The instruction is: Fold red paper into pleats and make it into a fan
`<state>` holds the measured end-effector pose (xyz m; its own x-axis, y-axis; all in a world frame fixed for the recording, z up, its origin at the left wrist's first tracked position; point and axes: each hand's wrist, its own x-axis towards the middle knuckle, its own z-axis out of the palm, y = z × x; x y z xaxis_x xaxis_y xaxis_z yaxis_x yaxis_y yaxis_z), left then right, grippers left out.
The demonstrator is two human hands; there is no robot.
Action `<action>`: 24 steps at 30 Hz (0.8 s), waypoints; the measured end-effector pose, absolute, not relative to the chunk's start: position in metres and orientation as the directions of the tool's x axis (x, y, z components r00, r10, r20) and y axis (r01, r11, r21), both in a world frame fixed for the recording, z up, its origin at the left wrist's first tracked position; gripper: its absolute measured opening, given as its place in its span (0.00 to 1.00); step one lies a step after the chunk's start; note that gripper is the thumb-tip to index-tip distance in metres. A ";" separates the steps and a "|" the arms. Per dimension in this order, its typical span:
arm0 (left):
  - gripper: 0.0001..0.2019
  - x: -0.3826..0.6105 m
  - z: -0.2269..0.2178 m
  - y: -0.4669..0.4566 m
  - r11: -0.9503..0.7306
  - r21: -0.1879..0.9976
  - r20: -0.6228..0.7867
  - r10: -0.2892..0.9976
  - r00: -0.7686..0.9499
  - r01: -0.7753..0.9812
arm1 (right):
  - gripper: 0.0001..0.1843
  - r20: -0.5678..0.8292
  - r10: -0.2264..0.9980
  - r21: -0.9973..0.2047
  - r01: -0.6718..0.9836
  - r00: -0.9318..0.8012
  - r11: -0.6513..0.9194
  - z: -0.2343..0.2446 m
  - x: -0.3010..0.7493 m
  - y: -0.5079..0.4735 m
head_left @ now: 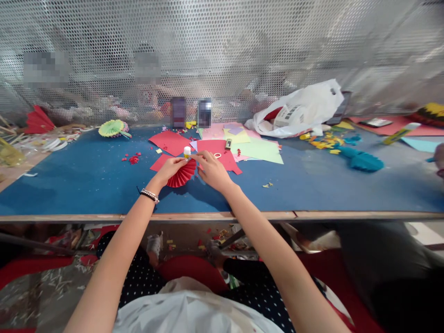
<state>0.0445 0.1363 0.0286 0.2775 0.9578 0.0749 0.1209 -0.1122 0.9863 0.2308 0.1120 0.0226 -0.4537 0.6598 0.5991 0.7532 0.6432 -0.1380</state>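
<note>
So a perforated metal screen (222, 46) is running along well back from the red pleated fan (182, 176), and a blue bench (86, 185) is stretching out under and around that fan. A white plastic bag (315, 101) is slumping behind the fan and well off to its right. A pale green sheet (262, 150) and a red sheet (227, 159) are lying nearer, also right of the fan, the green one further out. Now the hands: the left hand (170, 169) is sitting at the fan's far left side, its grip pinching the gathered end. The right hand (214, 172) is hovering just right of the fan, its grip looking parted, index finger pointing at that same gathered end; can't tell if it's actually touching. So the left is the nearer one, tbh. The fan is lying between the two grips, its pleats spreading from the left fingertips toward the bench's near edge; can't make out whether its bottom edge is resting on anything. A white-capped tube (187, 151) is poking up just behind the fan's gathered end, maybe standing, maybe held, and some red scraps (133, 159) are lying left of the fan.
</note>
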 end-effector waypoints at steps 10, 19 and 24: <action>0.15 0.046 0.032 0.131 -0.081 0.995 0.059 0.954 0.293 0.062 | 0.32 0.666 0.644 -0.230 0.718 -0.375 0.656 0.028 0.236 0.109; 0.16 0.045 0.032 0.130 -0.093 0.993 0.068 0.952 0.297 0.071 | 0.31 0.687 0.614 -0.206 0.707 -0.388 0.677 0.025 0.236 0.110; 0.17 0.045 0.032 0.131 -0.082 0.995 0.059 0.951 0.302 0.063 | 0.30 0.676 0.621 -0.212 0.703 -0.396 0.679 0.023 0.235 0.112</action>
<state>0.0455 0.1306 0.0318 0.3023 0.9514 0.0594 0.0629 -0.0821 0.9946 0.2351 0.1115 0.0234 -0.3961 0.6214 0.6760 0.7027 0.6790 -0.2124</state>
